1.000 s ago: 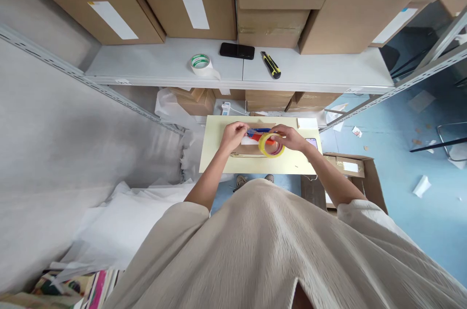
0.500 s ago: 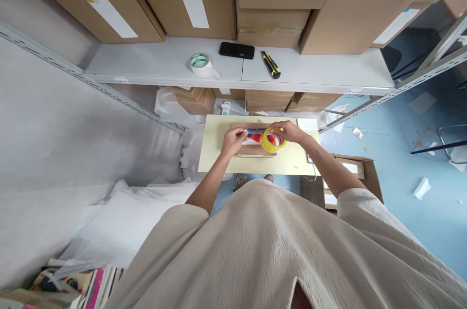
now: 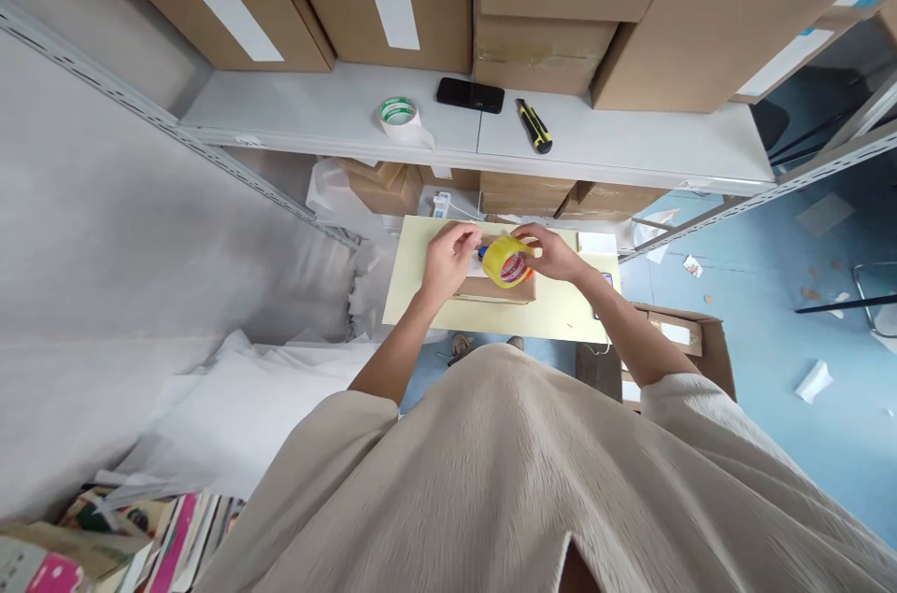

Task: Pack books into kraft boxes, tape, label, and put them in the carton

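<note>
A roll of yellow packing tape point(image 3: 505, 262) is gripped at its right side by my right hand point(image 3: 553, 253), the fingers closed on its rim. Thumb and fingertips of my left hand point(image 3: 448, 261) are pinched together just left of the roll; what they hold, if anything, is too small to make out. Under both hands lies a cardboard box point(image 3: 501, 290) on the pale yellow table point(image 3: 413, 294). Blue and red parts of some object show around the roll, mostly hidden behind it.
Above the table, a grey shelf point(image 3: 294, 107) holds a white tape roll point(image 3: 403, 121), a black phone point(image 3: 469, 95), a yellow-black utility knife point(image 3: 534, 126) and cardboard cartons point(image 3: 392, 5). An open carton point(image 3: 715, 360) stands right of the table; white sheets point(image 3: 266, 397) are piled at left.
The tape roll has tipped and shifted slightly left, now covering most of the red and blue object. My left hand has risen a little. The camera view has shifted slightly.
</note>
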Available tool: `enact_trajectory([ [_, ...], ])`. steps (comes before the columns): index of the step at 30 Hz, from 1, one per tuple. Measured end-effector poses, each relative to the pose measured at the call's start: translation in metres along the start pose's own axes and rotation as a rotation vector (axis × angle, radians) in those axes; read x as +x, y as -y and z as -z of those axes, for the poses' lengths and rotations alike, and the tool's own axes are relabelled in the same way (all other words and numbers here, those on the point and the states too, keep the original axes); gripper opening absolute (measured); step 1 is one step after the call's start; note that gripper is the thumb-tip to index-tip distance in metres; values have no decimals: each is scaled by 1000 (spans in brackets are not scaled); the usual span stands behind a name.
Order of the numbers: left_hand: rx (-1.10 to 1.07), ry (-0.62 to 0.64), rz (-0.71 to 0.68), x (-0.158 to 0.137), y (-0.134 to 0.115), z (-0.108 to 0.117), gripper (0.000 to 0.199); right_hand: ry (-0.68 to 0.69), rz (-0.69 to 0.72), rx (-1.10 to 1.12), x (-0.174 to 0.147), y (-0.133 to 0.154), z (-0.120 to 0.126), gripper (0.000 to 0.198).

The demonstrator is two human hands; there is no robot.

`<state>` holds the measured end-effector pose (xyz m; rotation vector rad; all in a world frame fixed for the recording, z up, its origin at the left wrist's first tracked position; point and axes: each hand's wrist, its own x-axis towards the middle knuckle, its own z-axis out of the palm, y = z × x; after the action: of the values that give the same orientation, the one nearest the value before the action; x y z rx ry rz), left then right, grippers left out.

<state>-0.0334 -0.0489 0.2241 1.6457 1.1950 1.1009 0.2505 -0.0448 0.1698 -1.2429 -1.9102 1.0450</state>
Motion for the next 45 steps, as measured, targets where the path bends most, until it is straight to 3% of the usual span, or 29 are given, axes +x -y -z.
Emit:
enact_trajectory([
  [5, 100, 45, -134, 27, -20, 19, 25, 96, -134, 299, -4, 3, -4, 59],
  [11, -17, 21, -1, 39, 7, 35, 28, 23, -174, 544, -13, -2, 1, 73],
  [16, 41, 19, 32, 34, 25, 33, 24, 25, -261, 453, -15, 3, 2, 66],
  [23, 159, 18, -31, 28, 33, 31, 10, 21, -195, 189, -10, 10, -1, 70],
  [26, 127, -9, -47, 28, 24, 35, 11, 15, -211, 41, -12, 8, 1, 69],
  [30, 53, -37, -52, 36, 13, 40, 17, -42, -246, 71, -17, 11, 7, 69],
  [36, -95, -87, 68, 45, 25, 47, 30, -61, -190, -4, -25, 17, 21, 91],
  [40, -127, -91, 142, 39, 40, 51, 28, -172, -96, -153, -31, 8, 23, 70],
  [45, -169, 9, 198, 26, 62, 53, 32, -131, -4, -301, -33, -6, 21, 35],
])
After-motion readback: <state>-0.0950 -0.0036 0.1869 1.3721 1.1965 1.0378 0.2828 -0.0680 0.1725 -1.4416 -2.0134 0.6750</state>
